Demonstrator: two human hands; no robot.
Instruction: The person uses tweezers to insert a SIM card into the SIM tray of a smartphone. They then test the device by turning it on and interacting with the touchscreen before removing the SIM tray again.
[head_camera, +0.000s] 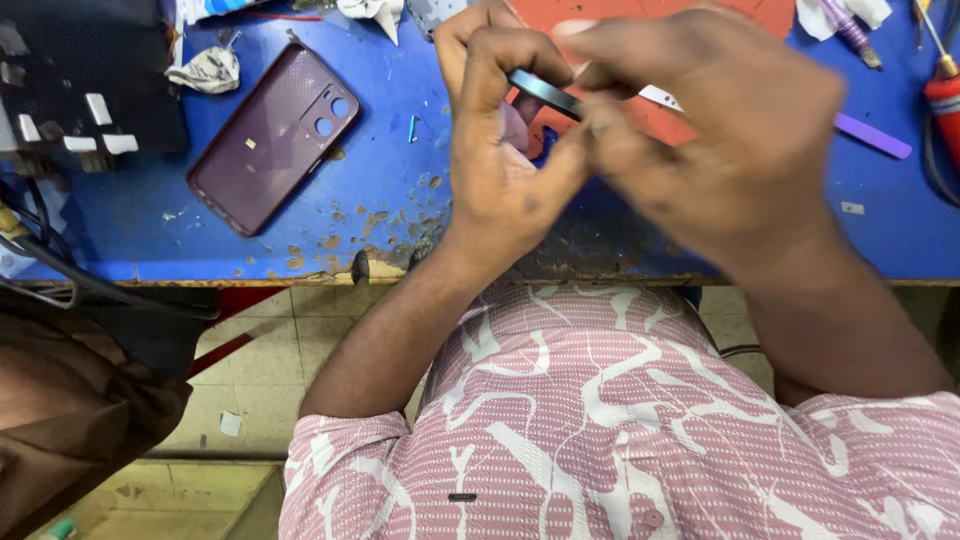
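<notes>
Together, left hand (500, 150) and right hand (700, 130) pinching a thin dark phone (545, 92) edge-on above the blue bench (400, 200); purple back cover (272, 138) already off, lying well apart at left; reassembly seemingly not begun; purple pry stick (872, 136) at right.

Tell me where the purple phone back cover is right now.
In the head view, the purple phone back cover lies flat on the blue table, left of the left hand, beside a crumpled paper scrap and a black device.
</notes>
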